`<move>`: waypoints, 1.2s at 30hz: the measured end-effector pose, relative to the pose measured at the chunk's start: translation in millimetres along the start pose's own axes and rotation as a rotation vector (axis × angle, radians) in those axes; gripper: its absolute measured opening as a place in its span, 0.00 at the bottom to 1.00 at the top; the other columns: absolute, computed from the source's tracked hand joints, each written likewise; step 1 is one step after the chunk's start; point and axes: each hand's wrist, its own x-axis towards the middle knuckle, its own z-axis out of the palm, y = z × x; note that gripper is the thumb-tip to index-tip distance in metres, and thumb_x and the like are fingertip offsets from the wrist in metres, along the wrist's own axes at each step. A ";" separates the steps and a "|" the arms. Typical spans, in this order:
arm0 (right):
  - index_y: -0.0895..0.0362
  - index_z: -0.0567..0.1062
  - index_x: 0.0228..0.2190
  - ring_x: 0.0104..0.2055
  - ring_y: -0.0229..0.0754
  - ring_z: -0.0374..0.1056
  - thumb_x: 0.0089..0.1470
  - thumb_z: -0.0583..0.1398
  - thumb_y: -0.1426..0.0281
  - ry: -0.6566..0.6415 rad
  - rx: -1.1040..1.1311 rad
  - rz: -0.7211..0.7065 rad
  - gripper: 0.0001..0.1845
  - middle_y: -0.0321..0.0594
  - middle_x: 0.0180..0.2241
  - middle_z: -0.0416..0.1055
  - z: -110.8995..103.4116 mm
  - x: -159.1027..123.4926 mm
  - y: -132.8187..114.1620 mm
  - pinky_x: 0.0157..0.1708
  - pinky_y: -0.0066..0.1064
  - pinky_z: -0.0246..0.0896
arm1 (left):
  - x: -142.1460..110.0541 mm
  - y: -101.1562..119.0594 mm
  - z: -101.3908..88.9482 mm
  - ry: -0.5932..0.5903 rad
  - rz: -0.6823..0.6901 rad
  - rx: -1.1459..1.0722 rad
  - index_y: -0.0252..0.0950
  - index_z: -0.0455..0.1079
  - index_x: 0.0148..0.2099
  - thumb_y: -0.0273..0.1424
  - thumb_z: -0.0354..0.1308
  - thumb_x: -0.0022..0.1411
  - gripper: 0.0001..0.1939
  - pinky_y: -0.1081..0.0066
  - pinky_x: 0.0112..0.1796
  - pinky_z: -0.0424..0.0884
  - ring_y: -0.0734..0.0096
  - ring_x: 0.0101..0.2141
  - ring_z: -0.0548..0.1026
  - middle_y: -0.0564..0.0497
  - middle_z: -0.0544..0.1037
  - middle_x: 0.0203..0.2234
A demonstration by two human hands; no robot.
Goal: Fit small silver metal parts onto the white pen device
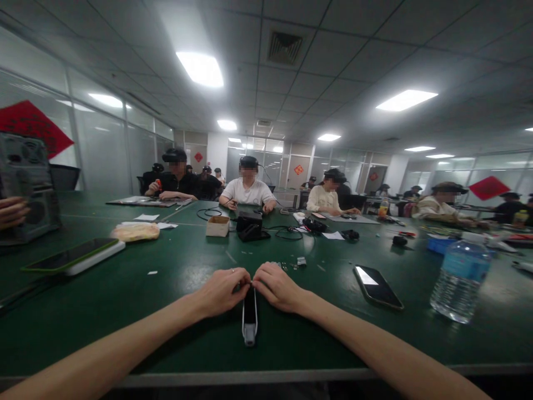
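Observation:
A slim white-rimmed device with a black middle and a grey tip (250,316) lies on the green table, its grey tip towards me. My left hand (225,289) is closed at its far end, thumb and fingers pinched together. Opposite it, my right hand (277,286) is pinched at the same spot, the fingertips of both hands almost touching. What sits between the fingertips is too small to make out. Just beyond my right hand are several tiny shiny bits (283,266) and a small silvery piece (301,261).
A phone (378,286) and a water bottle (460,280) stand to the right. On the left lie a green-edged phone (75,254), a plastic packet (137,231) and a computer case (31,189). Ahead are a small box (217,226), a black device (249,223) and cables; several people sit beyond.

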 end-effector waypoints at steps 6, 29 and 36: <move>0.59 0.70 0.34 0.38 0.41 0.61 0.62 0.53 0.69 -0.005 -0.053 0.055 0.08 0.43 0.36 0.69 -9.0 0.8 5.7 0.39 0.34 0.53 | 2.4 -11.9 -11.5 -0.013 -0.160 0.090 0.37 0.67 0.37 0.29 0.50 0.60 0.05 0.72 0.31 0.64 0.70 0.28 0.73 0.52 0.76 0.28; 0.60 0.73 0.35 0.39 0.43 0.63 0.60 0.54 0.69 -0.230 -0.187 0.011 0.10 0.45 0.35 0.71 -7.1 -2.8 13.5 0.40 0.35 0.54 | 5.9 -9.9 -11.1 -0.133 -0.255 0.154 0.37 0.67 0.35 0.30 0.52 0.58 0.04 0.72 0.29 0.62 0.66 0.30 0.75 0.50 0.78 0.30; 0.60 0.73 0.34 0.39 0.43 0.63 0.60 0.53 0.69 -0.225 -0.181 0.001 0.10 0.44 0.35 0.71 -6.9 -3.0 13.8 0.41 0.35 0.55 | 5.6 -14.5 -8.2 -0.175 -0.225 0.152 0.37 0.67 0.35 0.31 0.52 0.59 0.04 0.72 0.29 0.62 0.65 0.30 0.75 0.50 0.78 0.30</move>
